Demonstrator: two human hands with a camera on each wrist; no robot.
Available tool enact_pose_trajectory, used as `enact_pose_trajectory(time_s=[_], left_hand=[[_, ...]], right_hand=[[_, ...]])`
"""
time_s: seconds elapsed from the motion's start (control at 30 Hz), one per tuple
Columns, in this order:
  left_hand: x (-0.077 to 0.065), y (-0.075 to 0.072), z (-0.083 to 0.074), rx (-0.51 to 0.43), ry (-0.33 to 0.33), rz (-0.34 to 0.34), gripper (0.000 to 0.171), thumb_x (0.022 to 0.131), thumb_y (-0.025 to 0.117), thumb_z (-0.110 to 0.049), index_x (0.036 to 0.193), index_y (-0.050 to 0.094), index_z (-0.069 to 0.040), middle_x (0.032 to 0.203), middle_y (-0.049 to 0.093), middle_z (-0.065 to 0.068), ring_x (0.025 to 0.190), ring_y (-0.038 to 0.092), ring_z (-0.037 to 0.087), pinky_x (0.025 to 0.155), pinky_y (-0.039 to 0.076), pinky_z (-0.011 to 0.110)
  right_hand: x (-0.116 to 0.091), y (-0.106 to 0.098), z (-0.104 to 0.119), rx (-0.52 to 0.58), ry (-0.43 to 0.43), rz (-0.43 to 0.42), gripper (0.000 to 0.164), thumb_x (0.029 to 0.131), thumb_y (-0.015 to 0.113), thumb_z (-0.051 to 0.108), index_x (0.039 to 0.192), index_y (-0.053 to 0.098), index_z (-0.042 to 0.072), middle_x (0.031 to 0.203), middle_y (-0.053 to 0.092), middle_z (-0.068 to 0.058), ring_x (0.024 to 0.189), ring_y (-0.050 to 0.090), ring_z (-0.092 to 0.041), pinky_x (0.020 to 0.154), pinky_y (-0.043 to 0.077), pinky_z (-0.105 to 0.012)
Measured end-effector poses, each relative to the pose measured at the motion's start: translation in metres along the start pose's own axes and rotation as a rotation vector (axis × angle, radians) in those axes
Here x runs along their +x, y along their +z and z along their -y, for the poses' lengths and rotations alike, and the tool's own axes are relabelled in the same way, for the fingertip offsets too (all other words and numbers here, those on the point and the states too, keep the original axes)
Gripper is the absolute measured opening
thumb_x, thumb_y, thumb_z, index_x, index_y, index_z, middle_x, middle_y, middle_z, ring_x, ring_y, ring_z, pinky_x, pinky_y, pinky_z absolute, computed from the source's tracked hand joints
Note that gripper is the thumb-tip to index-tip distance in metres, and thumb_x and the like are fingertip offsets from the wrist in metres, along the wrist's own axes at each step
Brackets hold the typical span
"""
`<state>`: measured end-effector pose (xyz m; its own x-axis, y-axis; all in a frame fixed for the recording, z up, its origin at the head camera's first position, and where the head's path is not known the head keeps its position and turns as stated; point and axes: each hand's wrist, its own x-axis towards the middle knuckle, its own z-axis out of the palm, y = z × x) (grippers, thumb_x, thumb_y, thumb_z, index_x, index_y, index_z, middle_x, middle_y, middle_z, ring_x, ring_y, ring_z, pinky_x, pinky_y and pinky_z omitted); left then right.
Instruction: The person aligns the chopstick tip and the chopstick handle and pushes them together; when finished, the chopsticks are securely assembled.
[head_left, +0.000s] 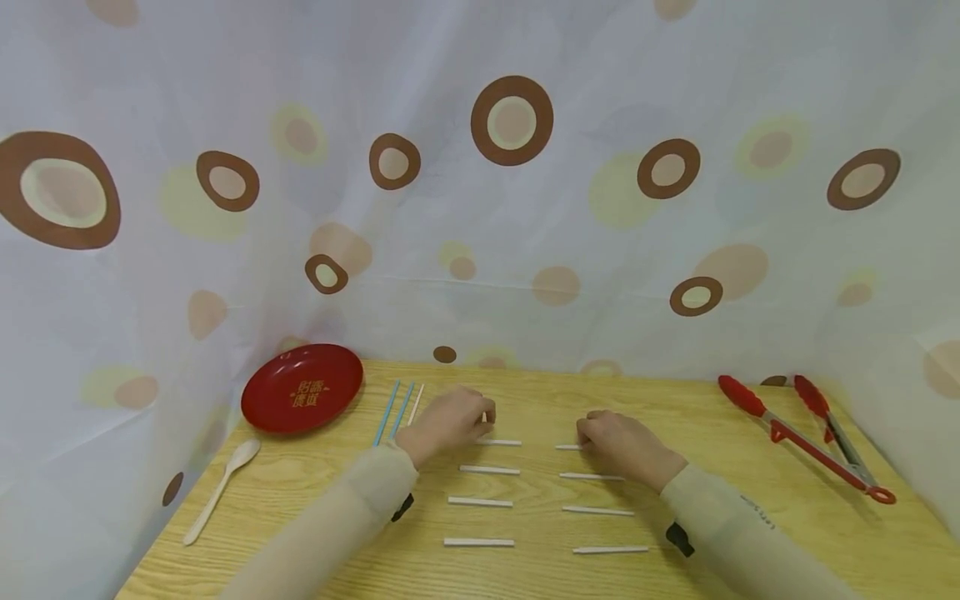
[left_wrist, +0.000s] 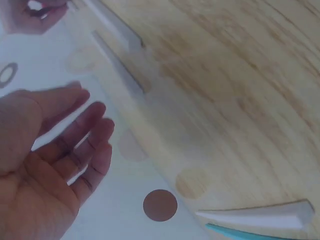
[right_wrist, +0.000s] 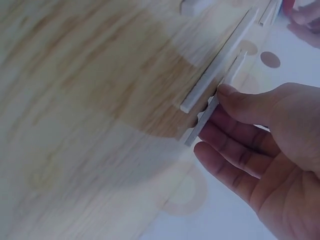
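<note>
White sticks lie in two columns on the wooden table. My right hand [head_left: 622,446] is at the far end of the right column, where thumb and fingertips pinch a thin white stick [right_wrist: 204,118] with a notched edge. A smooth white stick [right_wrist: 220,60] lies beside it in the right wrist view. Over the far end of the left column, my left hand [head_left: 453,421] has loosely bent fingers; nothing is between them in the left wrist view. Nearest to that hand is the far left white stick [head_left: 504,442]. Part of the pinched stick is hidden by my right fingers.
At the back left stand a red plate [head_left: 270,400] and, before it, a pale spoon [head_left: 217,497]. Blue sticks [head_left: 387,412] and a white one lie left of my left hand. Red-tipped tongs [head_left: 813,454] lie spread at the right. A patterned cloth [head_left: 585,217] hangs behind.
</note>
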<state>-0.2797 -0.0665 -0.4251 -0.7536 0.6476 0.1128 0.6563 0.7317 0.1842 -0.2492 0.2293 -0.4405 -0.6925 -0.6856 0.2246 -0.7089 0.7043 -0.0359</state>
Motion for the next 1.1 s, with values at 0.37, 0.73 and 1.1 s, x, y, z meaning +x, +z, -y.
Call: enact_pose_trajectory(time_s=[0.37,0.73,1.1], left_hand=[[0.008,0.02,-0.009,0.069,0.025,0.072,0.007,0.091,0.074,-0.022,0.087,0.069,-0.019,0.086,0.06,-0.007,0.076,0.055,0.007,0.065,0.048,0.023],[0.008,0.021,-0.011,0.133,-0.013,0.088,0.007,0.095,0.069,-0.02,0.09,0.065,-0.017,0.085,0.06,-0.007,0.077,0.058,0.009,0.065,0.049,0.024],[0.008,0.011,-0.008,0.057,0.009,0.078,0.013,0.094,0.069,-0.01,0.106,0.069,-0.015,0.099,0.069,-0.001,0.083,0.064,0.012,0.069,0.052,0.022]], right_hand=[[-0.002,0.005,-0.001,-0.074,-0.02,-0.058,0.022,0.083,0.078,0.001,0.084,0.058,0.01,0.078,0.055,0.0,0.069,0.06,-0.018,0.055,0.051,-0.025],[-0.002,-0.005,0.004,-0.06,0.028,-0.02,0.022,0.089,0.07,0.0,0.09,0.05,0.009,0.066,0.05,0.001,0.053,0.05,-0.013,0.044,0.044,-0.027],[-0.001,-0.008,0.008,-0.038,0.067,0.018,0.024,0.083,0.074,-0.008,0.097,0.064,0.008,0.074,0.059,0.0,0.063,0.057,-0.014,0.053,0.049,-0.028]])
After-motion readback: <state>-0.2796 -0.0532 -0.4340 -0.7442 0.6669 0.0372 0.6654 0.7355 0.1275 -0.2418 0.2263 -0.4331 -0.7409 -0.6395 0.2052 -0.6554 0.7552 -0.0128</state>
